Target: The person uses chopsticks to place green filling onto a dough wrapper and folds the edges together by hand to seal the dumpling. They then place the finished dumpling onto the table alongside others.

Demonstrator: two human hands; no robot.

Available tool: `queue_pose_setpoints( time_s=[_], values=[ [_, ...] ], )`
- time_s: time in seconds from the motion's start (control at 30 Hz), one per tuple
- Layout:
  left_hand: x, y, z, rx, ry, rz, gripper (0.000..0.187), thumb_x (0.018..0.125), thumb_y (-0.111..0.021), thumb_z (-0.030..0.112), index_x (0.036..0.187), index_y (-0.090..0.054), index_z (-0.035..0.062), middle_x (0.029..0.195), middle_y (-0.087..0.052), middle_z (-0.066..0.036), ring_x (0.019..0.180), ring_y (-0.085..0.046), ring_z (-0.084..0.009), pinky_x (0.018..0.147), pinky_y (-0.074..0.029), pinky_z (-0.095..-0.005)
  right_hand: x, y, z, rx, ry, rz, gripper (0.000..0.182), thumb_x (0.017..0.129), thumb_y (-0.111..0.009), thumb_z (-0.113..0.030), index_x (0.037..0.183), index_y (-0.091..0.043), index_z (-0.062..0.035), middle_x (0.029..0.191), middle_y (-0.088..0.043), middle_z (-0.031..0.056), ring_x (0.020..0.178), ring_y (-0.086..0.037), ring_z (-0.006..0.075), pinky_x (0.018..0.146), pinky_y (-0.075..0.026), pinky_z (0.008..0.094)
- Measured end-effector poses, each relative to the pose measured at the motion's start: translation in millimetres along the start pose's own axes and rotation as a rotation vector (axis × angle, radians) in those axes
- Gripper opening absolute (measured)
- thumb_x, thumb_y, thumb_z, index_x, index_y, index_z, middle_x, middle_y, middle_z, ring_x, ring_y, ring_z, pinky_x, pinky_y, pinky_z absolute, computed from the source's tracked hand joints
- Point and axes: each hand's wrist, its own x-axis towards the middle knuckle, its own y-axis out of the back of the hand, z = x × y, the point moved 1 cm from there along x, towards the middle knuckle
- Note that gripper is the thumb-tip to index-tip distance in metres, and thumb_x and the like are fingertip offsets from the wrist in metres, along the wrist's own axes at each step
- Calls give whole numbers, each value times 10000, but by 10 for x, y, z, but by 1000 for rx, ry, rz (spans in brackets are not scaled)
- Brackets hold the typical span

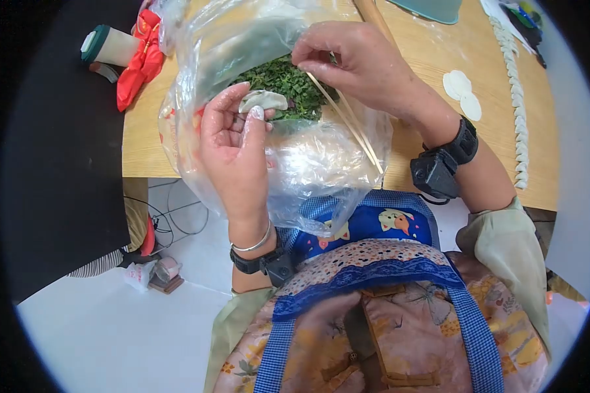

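My left hand (237, 141) holds a small folded dumpling (263, 101) of pale dough between thumb and fingers. Beneath it, chopped green filling (292, 82) lies in a clear plastic bag (308, 150) spread open on the table. Over the filling's right side, my right hand (347, 62) has its thumb and fingertips pinched together. Whether anything is between those fingertips is too small to tell. A pair of wooden chopsticks (351, 128) slants from just below them down to the bag's right edge.
Round dough wrappers (462, 88) lie on the wooden table (432, 39) to the right. Beyond them runs a long row of dumplings (519, 124). A rolling pin (373, 19) is at the top. A cup (118, 47) and red packaging (141, 62) stand at the left.
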Motion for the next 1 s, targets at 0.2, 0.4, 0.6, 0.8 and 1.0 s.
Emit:
queue_pose_setpoints(
  time_s=[0.2,0.4,0.6,0.8,1.0],
  values=[
    [-10,-76,19,-5,48,-40,332,870,-538,-65,1199,-504,-43,1076,-592,-100,910,-611,-130,812,-489,-234,-100,8,-59,2,8,-16,190,806,-645,-169,863,-589,3,784,-599,149,692,-593,292,624,-478,371],
    [-12,-186,-21,2,55,-157,368,859,-551,-70,1220,-495,-18,1089,-581,-97,980,-582,-126,844,-469,-235,-356,8,-194,94,-116,-105,241,806,-674,-137,999,-578,-29,864,-549,82,720,-555,188,643,-453,313],
    [-31,-286,-40,-20,108,-251,395,866,-541,-71,1250,-458,-28,1135,-559,-121,1006,-586,-150,861,-487,-260,-449,-2,-140,189,-183,15,128,804,-629,-100,866,-568,-5,790,-568,134,719,-579,269,636,-479,347],
    [-78,-406,-80,-115,157,-154,436,899,-518,-46,1313,-380,-45,1215,-518,-150,1085,-566,-186,882,-497,-289,-490,22,-153,212,-236,172,122,809,-636,-91,872,-577,-5,803,-573,127,709,-586,263,634,-485,338],
    [-133,-454,-96,-243,244,-280,446,957,-504,90,1373,-388,-21,1329,-497,-126,1181,-533,-193,985,-449,-324,-504,-33,-204,126,-105,181,137,805,-642,-85,909,-603,-5,835,-588,131,749,-603,301,670,-495,375]
  ],
)
